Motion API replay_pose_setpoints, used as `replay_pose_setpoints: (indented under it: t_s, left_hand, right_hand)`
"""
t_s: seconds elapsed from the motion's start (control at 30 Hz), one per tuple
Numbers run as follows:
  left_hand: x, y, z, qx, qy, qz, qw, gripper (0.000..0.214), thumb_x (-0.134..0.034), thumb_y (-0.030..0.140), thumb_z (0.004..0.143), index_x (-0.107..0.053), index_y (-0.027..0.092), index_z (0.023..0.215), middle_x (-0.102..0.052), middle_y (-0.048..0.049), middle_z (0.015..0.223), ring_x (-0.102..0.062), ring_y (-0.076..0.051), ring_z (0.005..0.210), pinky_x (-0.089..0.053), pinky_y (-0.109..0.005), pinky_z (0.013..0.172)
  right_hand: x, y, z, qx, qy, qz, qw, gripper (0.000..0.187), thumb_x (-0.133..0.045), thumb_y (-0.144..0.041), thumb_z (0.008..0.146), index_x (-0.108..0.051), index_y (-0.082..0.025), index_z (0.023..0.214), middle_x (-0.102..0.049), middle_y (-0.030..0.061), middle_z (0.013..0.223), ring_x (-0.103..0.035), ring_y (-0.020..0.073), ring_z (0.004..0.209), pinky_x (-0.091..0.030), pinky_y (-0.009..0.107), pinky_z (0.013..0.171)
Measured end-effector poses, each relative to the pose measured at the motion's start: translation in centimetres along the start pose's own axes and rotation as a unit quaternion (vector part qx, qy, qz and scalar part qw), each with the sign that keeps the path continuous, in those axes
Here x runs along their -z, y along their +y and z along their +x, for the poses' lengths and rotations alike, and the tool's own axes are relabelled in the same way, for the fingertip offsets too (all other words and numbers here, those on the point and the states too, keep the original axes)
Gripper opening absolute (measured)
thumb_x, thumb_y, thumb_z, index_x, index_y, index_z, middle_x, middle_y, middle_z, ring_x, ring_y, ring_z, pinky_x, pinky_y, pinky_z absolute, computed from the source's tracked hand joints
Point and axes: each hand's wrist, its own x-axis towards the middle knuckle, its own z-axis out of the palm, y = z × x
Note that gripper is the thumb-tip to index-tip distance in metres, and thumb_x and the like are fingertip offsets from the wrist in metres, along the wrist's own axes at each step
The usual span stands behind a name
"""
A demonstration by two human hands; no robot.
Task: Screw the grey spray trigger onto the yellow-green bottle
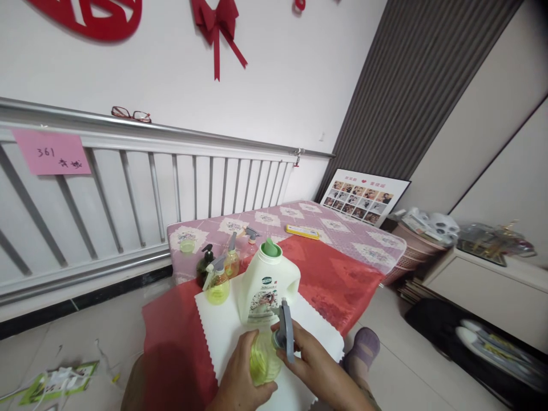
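Observation:
My left hand [242,374] wraps round the body of a yellow-green spray bottle [264,362], held at the near side of the table. At the bottle's neck, my right hand [308,354] has its fingers closed on the grey spray head [286,331]. Just beyond stands a large cream detergent jug [268,285] with a green spout inside its open neck. Left of the jug are another yellow-green spray bottle [217,288], an orange-tinted spray bottle [232,262] and a dark pump bottle [206,260]. Behind them is a further spray head [251,233].
A white sheet [314,331] with scalloped edges lies over a red cloth [342,274] on the patterned tablecloth [338,224]. A yellow box [302,231] and a pale green lid [187,245] lie farther back. A radiator [192,182] runs behind the table.

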Motion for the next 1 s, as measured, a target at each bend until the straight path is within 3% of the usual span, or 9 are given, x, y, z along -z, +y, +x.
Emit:
replay_pose_setpoints:
  t_s: [0.3, 0.63, 0.83, 1.0]
  left_hand:
    - [-0.1, -0.3, 0.2, -0.006, 0.004, -0.004, 1.000, 0.098, -0.069, 0.021, 0.054, -0.033, 0.009, 0.145, -0.047, -0.0240, 0.153, -0.046, -0.037, 0.147, -0.033, -0.054, 0.128]
    - [-0.4, -1.1, 0.2, -0.019, 0.012, -0.017, 1.000, 0.098, -0.070, 0.020, 0.052, -0.033, 0.012, 0.143, -0.048, -0.0235, 0.151, -0.047, -0.037, 0.144, -0.034, -0.055, 0.126]
    - [-0.6, -1.5, 0.3, -0.032, 0.021, -0.024, 0.999, 0.097, -0.070, 0.017, 0.052, -0.035, 0.013, 0.142, -0.051, -0.0218, 0.149, -0.050, -0.038, 0.142, -0.037, -0.056, 0.124]
    - [-0.5, -1.3, 0.3, -0.020, 0.020, -0.023, 0.999, 0.099, -0.073, 0.017, 0.051, -0.036, 0.017, 0.142, -0.053, -0.0186, 0.148, -0.051, -0.036, 0.141, -0.038, -0.051, 0.124]
  right_hand:
    - [-0.2, -0.6, -0.1, -0.002, 0.012, -0.006, 1.000, 0.020, -0.055, -0.028, 0.089, -0.061, -0.020, 0.107, -0.065, 0.0071, 0.105, -0.063, 0.0239, 0.097, -0.051, 0.037, 0.088]
    - [0.3, 0.0, 0.1, 0.001, -0.018, -0.008, 1.000, 0.026, -0.057, -0.033, 0.089, -0.061, -0.018, 0.110, -0.064, 0.0120, 0.113, -0.064, 0.0288, 0.107, -0.052, 0.042, 0.093]
    - [-0.2, 0.2, 0.1, -0.005, 0.006, -0.010, 1.000, 0.025, -0.059, -0.033, 0.087, -0.064, -0.018, 0.106, -0.066, 0.0129, 0.115, -0.065, 0.0291, 0.105, -0.052, 0.041, 0.090]
    - [-0.7, 0.5, -0.2, -0.014, 0.030, 0.004, 0.999, 0.028, -0.059, -0.036, 0.087, -0.064, -0.020, 0.109, -0.068, 0.0119, 0.115, -0.066, 0.0287, 0.106, -0.052, 0.040, 0.088]
